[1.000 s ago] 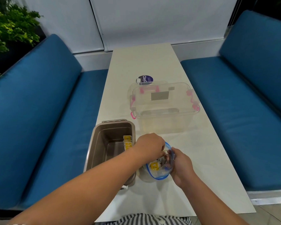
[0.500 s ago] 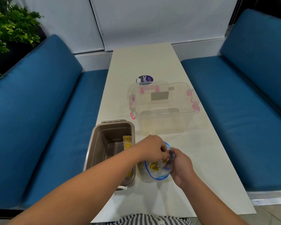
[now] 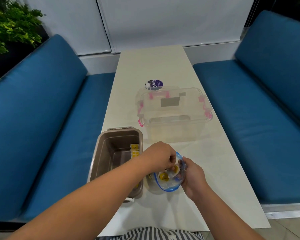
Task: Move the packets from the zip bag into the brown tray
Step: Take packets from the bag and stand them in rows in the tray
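Near edge of the bench: the zip bag sits here with its blue-zip mouth pulled open, just right of the brown tray and pretty much touching it
left hand: reaches across the tray's near right corner into the bag mouth, fingers curled and pinching a yellow packet right at the opening
right hand: grips the bag's right side, with the plastic bunched up in its curled fingers
inside the bag: more yellow lower down, can't count it through the crumpled plastic tbh
in the tray: a couple of packets lean against the right wall near the far end, and the forearm hides the near part
clear box: lid on, pink latches, further up the bench behind the tray and bag, not touching either
purple disc: right behind the box, partly hidden by it
either side: blue seats, and a green plant far left
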Action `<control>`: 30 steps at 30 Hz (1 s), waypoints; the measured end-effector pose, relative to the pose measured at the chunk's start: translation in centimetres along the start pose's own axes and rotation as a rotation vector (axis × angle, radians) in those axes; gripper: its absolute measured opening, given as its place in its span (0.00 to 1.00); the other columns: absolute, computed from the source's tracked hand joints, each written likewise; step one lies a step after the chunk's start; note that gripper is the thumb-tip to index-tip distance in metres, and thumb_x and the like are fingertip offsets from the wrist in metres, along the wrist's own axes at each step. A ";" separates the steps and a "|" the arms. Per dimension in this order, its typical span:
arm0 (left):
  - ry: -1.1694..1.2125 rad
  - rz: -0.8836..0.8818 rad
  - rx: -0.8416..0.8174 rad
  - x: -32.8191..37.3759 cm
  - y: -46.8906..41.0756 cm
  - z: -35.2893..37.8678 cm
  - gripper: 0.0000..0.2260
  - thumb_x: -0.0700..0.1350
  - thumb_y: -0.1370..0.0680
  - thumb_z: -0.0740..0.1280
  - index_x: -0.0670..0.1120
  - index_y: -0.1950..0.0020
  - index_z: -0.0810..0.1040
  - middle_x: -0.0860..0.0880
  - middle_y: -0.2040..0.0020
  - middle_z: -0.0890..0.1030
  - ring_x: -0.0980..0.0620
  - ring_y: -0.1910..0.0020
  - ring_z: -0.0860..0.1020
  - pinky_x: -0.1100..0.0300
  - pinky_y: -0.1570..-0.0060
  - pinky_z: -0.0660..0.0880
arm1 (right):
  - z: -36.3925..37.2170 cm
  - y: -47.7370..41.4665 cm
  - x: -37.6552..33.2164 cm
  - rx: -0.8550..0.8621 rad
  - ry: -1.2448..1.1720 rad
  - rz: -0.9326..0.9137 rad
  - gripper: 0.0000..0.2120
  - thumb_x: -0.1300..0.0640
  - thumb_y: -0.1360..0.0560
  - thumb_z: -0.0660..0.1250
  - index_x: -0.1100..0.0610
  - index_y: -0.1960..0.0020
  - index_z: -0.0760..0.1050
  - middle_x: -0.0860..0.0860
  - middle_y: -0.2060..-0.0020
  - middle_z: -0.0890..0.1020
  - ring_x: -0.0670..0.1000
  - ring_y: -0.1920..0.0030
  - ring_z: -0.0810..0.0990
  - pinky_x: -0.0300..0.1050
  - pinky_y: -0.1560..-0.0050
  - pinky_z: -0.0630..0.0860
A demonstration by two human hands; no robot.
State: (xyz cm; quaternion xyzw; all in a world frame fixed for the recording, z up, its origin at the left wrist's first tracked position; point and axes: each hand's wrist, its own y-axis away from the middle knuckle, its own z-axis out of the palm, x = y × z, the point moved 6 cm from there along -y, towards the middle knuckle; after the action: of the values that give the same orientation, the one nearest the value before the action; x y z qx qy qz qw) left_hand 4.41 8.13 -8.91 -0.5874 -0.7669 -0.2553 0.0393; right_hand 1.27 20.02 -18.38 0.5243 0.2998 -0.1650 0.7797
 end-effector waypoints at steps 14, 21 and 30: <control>0.128 -0.104 0.334 -4.5 8.2 -10.5 0.02 0.49 0.23 0.72 0.55 0.52 0.82 0.61 0.63 0.77 0.65 0.63 0.74 0.70 0.63 0.66 | 0.9 -0.2 -1.2 -0.023 0.028 -0.036 0.10 0.57 0.18 0.63 0.61 0.51 0.80 0.56 0.61 0.84 0.55 0.58 0.83 0.52 0.48 0.80; 0.054 -0.186 0.258 -8.5 12.1 -9.8 0.01 0.51 0.24 0.73 0.57 0.56 0.83 0.61 0.66 0.80 0.63 0.62 0.77 0.68 0.65 0.71 | 1.5 -1.6 -1.2 -0.074 -0.012 -0.016 0.07 0.58 0.19 0.64 0.59 0.54 0.77 0.55 0.62 0.77 0.53 0.61 0.78 0.49 0.51 0.76; -0.072 -0.183 -0.172 -11.2 10.7 -1.5 0.03 0.48 0.25 0.71 0.55 0.54 0.85 0.58 0.59 0.82 0.56 0.59 0.79 0.61 0.62 0.74 | 1.6 -2.8 -1.0 -0.126 -0.030 0.029 0.08 0.56 0.19 0.65 0.58 0.55 0.76 0.52 0.62 0.76 0.49 0.63 0.78 0.46 0.55 0.74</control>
State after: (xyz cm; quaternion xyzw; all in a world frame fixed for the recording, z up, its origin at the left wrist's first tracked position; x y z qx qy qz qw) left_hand 17.39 -0.48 -7.94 -0.5249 -0.7937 -0.3011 -0.0623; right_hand -0.65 17.36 -19.32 0.4758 0.2903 -0.1422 0.8180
